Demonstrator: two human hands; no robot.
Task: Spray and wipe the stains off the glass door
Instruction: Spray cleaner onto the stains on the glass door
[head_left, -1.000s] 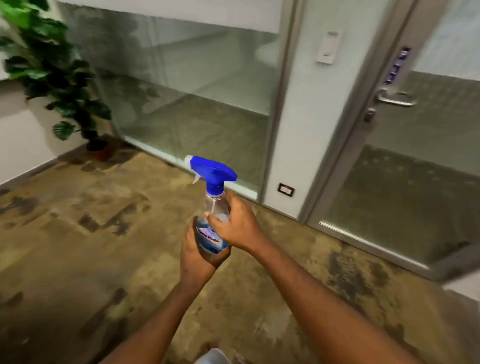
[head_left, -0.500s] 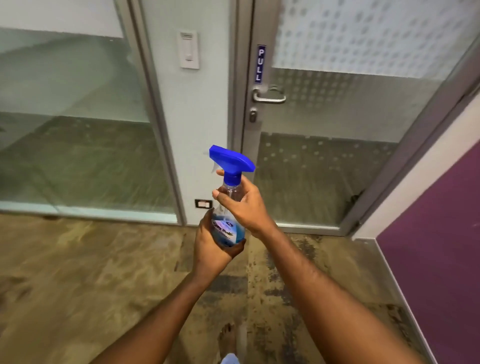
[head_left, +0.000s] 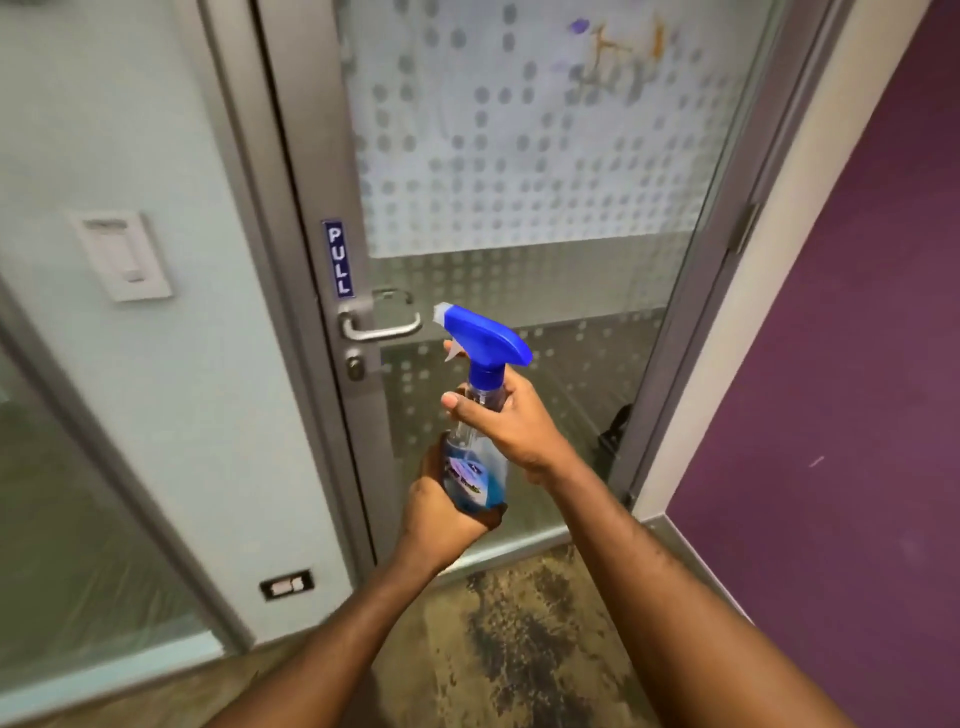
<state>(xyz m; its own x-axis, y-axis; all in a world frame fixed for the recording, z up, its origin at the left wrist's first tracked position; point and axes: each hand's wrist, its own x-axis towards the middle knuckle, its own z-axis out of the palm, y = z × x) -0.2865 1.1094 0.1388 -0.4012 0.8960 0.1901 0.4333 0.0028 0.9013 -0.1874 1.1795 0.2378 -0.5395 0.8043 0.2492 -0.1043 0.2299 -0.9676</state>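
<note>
A clear spray bottle (head_left: 475, 470) with blue liquid and a blue trigger head (head_left: 483, 338) is upright in front of the glass door (head_left: 519, 171). My left hand (head_left: 441, 512) cups the bottle's base. My right hand (head_left: 511, 415) wraps its neck just under the trigger head. The nozzle points left, toward the door handle (head_left: 382, 325). The door has a frosted dotted film. Orange-brown and purple stains (head_left: 618, 47) show near its top right. No cloth is in view.
A blue PULL sign (head_left: 338, 259) sits on the metal door frame above the handle. A white switch plate (head_left: 122, 255) is on the pale panel to the left, a floor socket (head_left: 287, 584) below it. A purple wall (head_left: 857, 364) stands on the right.
The view has swung right and up and closed in on the door, so the stains at its top came into sight. Both hands have kept hold of the bottle.
</note>
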